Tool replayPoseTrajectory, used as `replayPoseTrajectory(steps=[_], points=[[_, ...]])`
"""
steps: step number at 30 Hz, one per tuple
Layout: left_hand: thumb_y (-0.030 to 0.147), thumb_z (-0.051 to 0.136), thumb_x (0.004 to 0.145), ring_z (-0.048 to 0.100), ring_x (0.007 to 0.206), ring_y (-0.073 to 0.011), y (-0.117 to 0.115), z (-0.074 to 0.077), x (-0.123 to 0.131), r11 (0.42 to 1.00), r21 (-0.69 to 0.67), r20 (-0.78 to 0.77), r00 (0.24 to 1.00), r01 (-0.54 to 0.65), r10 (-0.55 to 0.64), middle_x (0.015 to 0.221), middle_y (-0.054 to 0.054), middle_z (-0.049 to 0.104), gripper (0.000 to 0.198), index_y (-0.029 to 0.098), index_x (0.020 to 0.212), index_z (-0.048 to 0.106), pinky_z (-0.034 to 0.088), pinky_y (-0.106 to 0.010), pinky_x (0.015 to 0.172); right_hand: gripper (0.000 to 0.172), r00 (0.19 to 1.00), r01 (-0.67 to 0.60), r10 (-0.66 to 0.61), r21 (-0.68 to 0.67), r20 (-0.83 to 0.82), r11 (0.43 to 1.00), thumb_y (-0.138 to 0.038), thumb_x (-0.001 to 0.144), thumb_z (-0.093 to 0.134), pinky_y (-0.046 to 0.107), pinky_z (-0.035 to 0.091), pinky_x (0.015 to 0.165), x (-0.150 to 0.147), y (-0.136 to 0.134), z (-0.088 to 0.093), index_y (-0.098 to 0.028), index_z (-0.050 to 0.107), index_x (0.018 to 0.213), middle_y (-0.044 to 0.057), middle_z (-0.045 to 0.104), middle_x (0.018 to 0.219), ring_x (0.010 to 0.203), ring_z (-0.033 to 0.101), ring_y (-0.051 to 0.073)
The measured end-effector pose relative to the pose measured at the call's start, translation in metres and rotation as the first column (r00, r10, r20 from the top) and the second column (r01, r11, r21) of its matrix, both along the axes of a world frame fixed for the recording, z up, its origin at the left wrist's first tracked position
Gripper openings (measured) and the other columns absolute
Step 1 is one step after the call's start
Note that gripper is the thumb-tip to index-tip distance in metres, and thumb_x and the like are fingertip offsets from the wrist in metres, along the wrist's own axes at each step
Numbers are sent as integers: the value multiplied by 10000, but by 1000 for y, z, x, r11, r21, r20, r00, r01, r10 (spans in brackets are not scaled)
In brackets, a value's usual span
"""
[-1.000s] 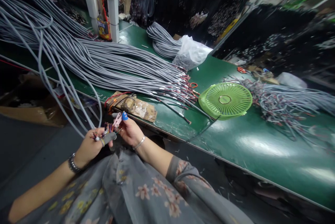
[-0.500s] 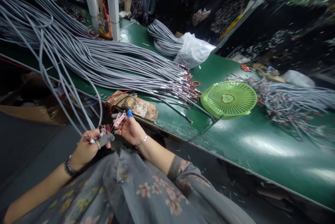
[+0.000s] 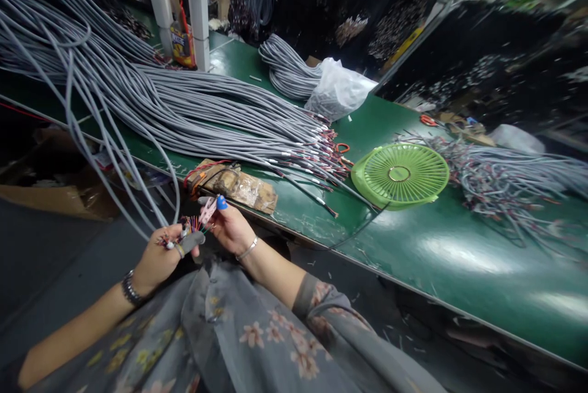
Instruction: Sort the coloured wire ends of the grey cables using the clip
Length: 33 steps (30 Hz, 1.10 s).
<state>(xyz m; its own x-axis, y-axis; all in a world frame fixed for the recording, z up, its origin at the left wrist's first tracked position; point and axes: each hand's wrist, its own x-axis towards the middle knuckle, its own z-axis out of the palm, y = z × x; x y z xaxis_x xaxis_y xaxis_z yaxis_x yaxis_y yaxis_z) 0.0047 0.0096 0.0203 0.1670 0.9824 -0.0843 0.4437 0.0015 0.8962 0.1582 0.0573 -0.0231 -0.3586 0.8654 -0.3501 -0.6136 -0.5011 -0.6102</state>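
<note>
My left hand [image 3: 158, 258] is closed around the ends of several grey cables [image 3: 171, 163], which hang down to it in loops from the bench. A grey cover is on its thumb. Thin coloured wires [image 3: 193, 222] fan out from this grip towards my other hand. Close beside it, my right hand [image 3: 231, 231], with a blue cover on one fingertip, pinches a small pale pink piece [image 3: 208, 210] shaped like a clothes peg. The pink piece meets the wire tips; whether they touch is too small to tell.
A long bundle of grey cables [image 3: 220, 114] lies along the green bench [image 3: 413, 258]. A taped wooden block [image 3: 248, 190] sits at its front edge. To the right are a green fan [image 3: 400, 174] and tangled cables [image 3: 500, 172]. Behind stands a white plastic bag [image 3: 339, 88].
My left hand has shifted slightly right, towards my right hand. The blue-covered fingertip has moved a little left and down onto the pink piece.
</note>
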Motion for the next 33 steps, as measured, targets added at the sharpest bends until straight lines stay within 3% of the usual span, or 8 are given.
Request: replayPoseTrajectory(steps=[4,11,14,18,23,28,33], points=[[545,601,750,644,549,-231,1,0,0,1000,-11,11,1000,-4,4,545,-38,712,375,251,527,667,515,-334,583,403,1000,3,-3,-12,-7,1000,-565,877,678,233,469,636,-2,-1,0,-165,725,884,21,677,730,669,609,126],[468,568,750,664,548,-225,-4,6,-4,999,49,-30,1000,9,-7,552,-31,724,327,259,522,674,519,-323,585,559,994,-99,97,-55,-49,994,-670,930,508,221,467,582,3,-3,0,-153,686,814,45,687,755,623,570,115],[452,564,750,659,534,-218,-7,9,-6,998,64,-11,1000,11,-10,548,-28,721,314,258,528,672,524,-315,571,511,991,-126,125,-18,-44,992,-624,937,540,218,476,583,5,-3,0,-152,688,811,36,671,723,624,568,115],[458,579,751,670,559,-225,-9,7,-6,998,61,-10,999,-34,35,564,-33,726,312,252,534,667,534,-321,583,372,997,-78,79,29,-16,996,-519,913,641,196,472,561,5,-4,-1,-156,711,875,21,679,729,613,564,102],[500,561,761,681,599,-243,-6,2,-3,997,43,-40,997,-64,65,589,-42,740,342,252,547,662,541,-343,611,479,997,-69,67,84,27,994,-627,897,605,211,500,582,2,-4,-6,-161,711,894,36,700,762,640,588,113],[508,572,755,666,563,-231,-4,-1,-1,996,37,-34,996,-84,85,558,-33,726,349,254,533,663,533,-342,601,432,1000,-30,30,1,-2,1000,-599,849,693,228,508,609,-1,0,-6,-166,701,852,24,694,736,641,598,117],[624,606,754,631,527,-209,-2,-1,2,997,23,2,997,-73,72,530,-37,703,460,231,521,657,521,-316,568,354,998,39,-41,-68,-36,997,-513,835,752,234,504,637,-6,3,-5,-164,696,808,9,673,691,624,591,115]])
